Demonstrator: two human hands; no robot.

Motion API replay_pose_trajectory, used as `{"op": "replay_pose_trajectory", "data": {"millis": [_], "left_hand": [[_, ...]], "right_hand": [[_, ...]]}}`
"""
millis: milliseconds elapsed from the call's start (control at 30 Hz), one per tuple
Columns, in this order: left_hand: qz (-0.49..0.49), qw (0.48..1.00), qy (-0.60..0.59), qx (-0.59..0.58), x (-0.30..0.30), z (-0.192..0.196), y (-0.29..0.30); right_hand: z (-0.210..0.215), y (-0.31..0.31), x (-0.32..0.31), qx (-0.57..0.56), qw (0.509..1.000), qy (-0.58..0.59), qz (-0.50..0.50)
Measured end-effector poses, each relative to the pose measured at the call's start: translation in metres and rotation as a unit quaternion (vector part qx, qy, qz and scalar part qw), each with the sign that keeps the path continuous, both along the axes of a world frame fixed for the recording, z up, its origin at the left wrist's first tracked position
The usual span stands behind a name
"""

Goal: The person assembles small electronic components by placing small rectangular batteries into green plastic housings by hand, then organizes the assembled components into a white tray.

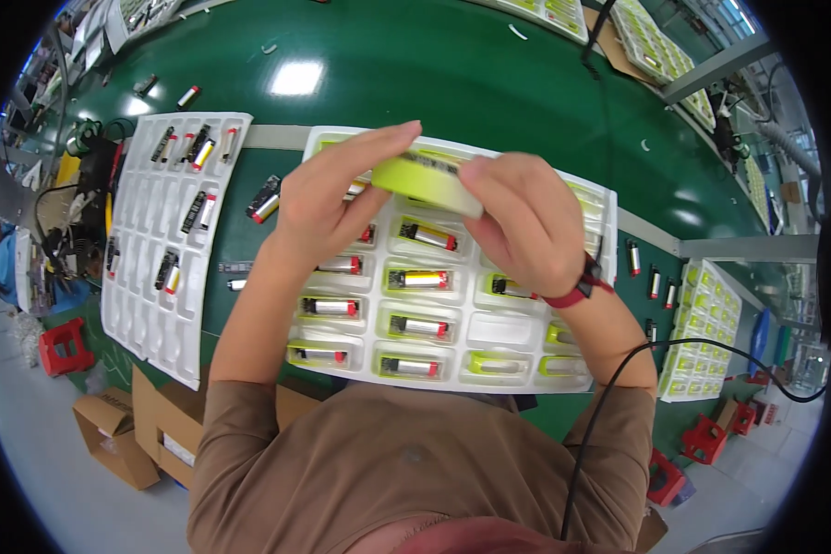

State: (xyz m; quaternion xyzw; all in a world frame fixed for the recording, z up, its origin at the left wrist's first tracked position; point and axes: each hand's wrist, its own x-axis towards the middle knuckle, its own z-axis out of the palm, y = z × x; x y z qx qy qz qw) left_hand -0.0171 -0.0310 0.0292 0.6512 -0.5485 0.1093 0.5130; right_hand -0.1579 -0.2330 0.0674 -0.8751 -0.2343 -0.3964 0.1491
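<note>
Tape roll (427, 178) between both hands

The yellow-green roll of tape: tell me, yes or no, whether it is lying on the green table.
No: the yellow-green roll of tape is held up between the left hand and right hand, above the white compartment tray.

Two hands, the left hand (328, 198) and the right hand (526, 226), share one roll of yellow-green tape (427, 180). Two white trays lie on the counter (415, 74): the centre tray (503, 328) and, at nine o'clock, the side tray (152, 295). Two cardboard boxes (129, 429) sit at seven o'clock.
</note>
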Motion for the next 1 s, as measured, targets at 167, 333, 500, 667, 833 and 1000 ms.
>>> {"op": "replay_pose_trajectory", "data": {"millis": [167, 333, 500, 667, 833, 1000], "left_hand": [[-0.084, 0.987, -0.007, -0.137, -0.005, -0.007, -0.003], [-0.104, 0.981, -0.119, -0.109, 0.009, -0.006, -0.008], [-0.116, 0.985, -0.087, -0.092, 0.018, -0.005, 0.003], [-0.127, 0.983, -0.088, -0.101, 0.022, -0.012, -0.023], [-0.035, 0.994, -0.082, -0.064, 0.019, -0.012, -0.005], [-0.028, 0.998, -0.048, -0.029, -0.002, 0.016, -0.004]], "right_hand": [[0.007, 0.005, -0.022, -0.137, 0.980, -0.141, 0.012], [0.020, 0.003, -0.039, -0.085, 0.996, -0.029, -0.023], [0.013, -0.013, -0.111, 0.226, 0.900, 0.345, -0.141], [-0.015, -0.003, -0.160, 0.247, 0.867, 0.356, -0.244], [-0.033, -0.003, -0.183, 0.216, 0.916, 0.264, -0.211], [-0.040, 0.016, -0.187, 0.068, 0.932, 0.256, -0.248]]}}
